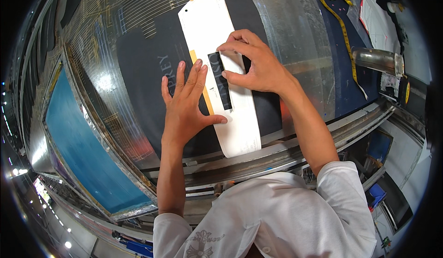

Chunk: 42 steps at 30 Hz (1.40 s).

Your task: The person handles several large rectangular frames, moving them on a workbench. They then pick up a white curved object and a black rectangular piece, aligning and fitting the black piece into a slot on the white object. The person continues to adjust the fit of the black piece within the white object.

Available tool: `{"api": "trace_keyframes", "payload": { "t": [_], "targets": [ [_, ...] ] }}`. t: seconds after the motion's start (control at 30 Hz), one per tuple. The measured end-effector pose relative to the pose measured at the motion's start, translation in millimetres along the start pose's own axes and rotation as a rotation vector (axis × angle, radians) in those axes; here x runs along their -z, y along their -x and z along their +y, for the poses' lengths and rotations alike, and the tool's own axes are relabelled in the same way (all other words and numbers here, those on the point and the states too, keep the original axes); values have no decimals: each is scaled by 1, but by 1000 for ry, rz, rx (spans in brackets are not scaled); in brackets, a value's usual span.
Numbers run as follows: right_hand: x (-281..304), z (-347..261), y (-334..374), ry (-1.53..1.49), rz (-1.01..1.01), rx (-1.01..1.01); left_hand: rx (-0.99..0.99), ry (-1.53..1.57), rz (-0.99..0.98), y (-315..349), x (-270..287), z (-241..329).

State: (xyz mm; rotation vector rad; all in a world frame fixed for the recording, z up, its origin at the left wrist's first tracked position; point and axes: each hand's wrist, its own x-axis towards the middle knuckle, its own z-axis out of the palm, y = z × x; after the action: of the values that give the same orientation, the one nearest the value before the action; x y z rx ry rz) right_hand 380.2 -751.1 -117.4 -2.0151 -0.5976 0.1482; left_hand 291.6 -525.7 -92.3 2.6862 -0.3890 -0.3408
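Blue fills the long panel (92, 152) at my far left, set in a worn metal frame (138, 185) that slants along the edge of the surface (295, 32). Next comes a dark cloth (138, 69) bearing pale lettering, laid out on that surface beneath both my hands. My left hand (183, 108) is spread, its fingers fanned out: the outer fingertips are over the cloth, the inner ones at the left edge of a white template (207, 18), and my thumb rests on the template below its window. A yellow strip (207, 102) runs along that edge. The template lies flat across the middle of the cloth, pointing away from me, and its narrow rectangular window (226, 102) shows dark material with pale letters. My right hand (260, 66) curves in over the template from the right, thumb and forefinger parted beside the window's upper part. Farther right, a yellow tape measure (344, 32) trails over a navy sheet (341, 80), near a curved metal piece (376, 62).
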Motion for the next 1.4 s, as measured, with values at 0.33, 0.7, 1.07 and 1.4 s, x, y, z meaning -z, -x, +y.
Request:
{"api": "trace_keyframes", "payload": {
  "t": [0.33, 0.7, 1.07, 1.4],
  "targets": [
    [-1, -2, -2, -17, -12, -11, -16, 0, 45, 2, -3, -2],
    [0, -2, -3, 17, -3, 36, -17, 0, 33, 1, -6, -5],
    [1, -3, -3, 37, -11, 21, -11, 23, 32, 2, -7, -5],
    [1, -3, -2, 35, -19, 10, 1, 19, 33, 2, -8, -4]
  ]
}}
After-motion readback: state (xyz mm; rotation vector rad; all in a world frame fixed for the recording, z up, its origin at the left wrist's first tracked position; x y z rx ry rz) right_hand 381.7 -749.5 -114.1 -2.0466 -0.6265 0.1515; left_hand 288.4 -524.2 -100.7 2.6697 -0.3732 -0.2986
